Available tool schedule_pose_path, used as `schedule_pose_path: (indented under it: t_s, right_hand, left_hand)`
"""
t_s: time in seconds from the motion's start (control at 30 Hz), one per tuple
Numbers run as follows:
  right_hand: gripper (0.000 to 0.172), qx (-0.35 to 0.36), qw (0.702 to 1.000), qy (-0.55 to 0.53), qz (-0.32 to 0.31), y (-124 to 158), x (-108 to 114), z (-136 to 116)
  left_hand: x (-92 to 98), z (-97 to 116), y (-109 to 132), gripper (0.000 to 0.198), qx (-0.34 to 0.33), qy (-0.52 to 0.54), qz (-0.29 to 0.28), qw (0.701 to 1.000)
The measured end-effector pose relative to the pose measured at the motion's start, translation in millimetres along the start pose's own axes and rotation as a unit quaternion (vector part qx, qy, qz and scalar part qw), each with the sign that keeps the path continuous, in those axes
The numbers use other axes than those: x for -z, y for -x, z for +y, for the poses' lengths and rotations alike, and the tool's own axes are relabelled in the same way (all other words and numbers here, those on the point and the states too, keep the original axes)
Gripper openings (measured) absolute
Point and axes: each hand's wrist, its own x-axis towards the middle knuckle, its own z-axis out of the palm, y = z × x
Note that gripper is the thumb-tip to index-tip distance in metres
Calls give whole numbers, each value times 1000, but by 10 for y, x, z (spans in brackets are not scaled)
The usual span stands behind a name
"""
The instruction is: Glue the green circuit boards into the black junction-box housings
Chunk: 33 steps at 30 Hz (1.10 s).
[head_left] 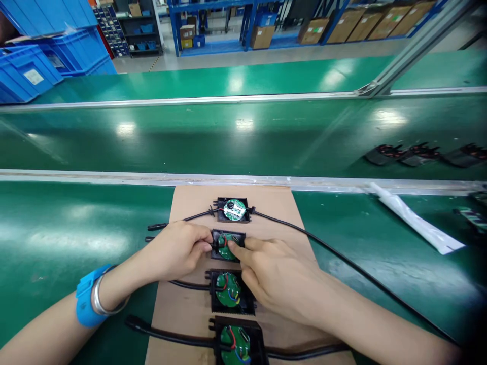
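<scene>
Several small black housings with round green circuit boards and black cables lie in a column on a brown cardboard sheet (190,203). My left hand (178,251) is closed on the left edge of the second housing (227,245), pinching it where the cable enters. My right hand (274,279) presses its index finger onto that housing's green board, the other fingers curled. The top housing (233,210) lies just beyond. Two more housings (230,292) (236,344) sit nearer me. A blue wrist strap (85,301) and a metal bangle are on my left wrist.
A green conveyor belt (228,137) runs across behind the metal rail (114,177). Black parts (418,153) ride on it at the right. A white plastic bag (416,223) lies on the green bench to the right. Blue crates (38,56) and shelves with cardboard boxes stand at the back.
</scene>
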Motion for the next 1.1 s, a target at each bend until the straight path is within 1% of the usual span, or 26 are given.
schedule_pose_path:
  t_s: [0.07, 0.13, 0.2, 0.27, 0.4, 0.5, 0.57, 0.73, 0.8, 0.87, 1.0, 1.1]
  right_hand:
    - [42, 2, 1000, 2, 9, 57, -43, -36]
    - [42, 2, 1000, 5, 16, 82, -63, -59]
    - [41, 6, 1000, 9, 22, 79, -62, -67]
    - [39, 12, 999, 13, 30, 64, -53, -67]
    - [36, 9, 999, 23, 46, 47, -55, -70]
    - [34, 4, 999, 17, 44, 51, -62, -77]
    - [33, 10, 999, 14, 42, 52, -61, -81]
    - [29, 14, 998, 7, 55, 42, -53, -85]
    - [27, 14, 998, -6, 59, 39, -51, -84]
    - [26, 14, 998, -18, 59, 36, -44, -81]
    - [23, 15, 999, -25, 41, 25, -1, -78]
    - [21, 15, 999, -19, 30, 15, 36, -101]
  left_hand:
    - [-28, 21, 48, 22, -20, 0, 18, 1000]
    - [-85, 29, 96, 22, -42, -20, 67, 997]
    - [-162, 21, 142, 24, -66, -62, 119, 989]
    - [-245, 3, 188, 27, -90, -113, 154, 977]
    - [-377, -45, 269, 25, -138, -172, 183, 958]
    - [-420, -85, 291, 26, -175, -198, 215, 940]
    - [-426, -100, 291, 26, -190, -206, 226, 933]
    - [-412, -84, 292, 22, -203, -202, 233, 929]
    - [-401, -71, 293, 19, -192, -205, 225, 933]
    - [-382, -56, 285, 17, -175, -231, 201, 936]
    - [-317, 21, 230, 23, -195, -312, 135, 920]
    - [-262, 99, 190, 22, -181, -348, 73, 917]
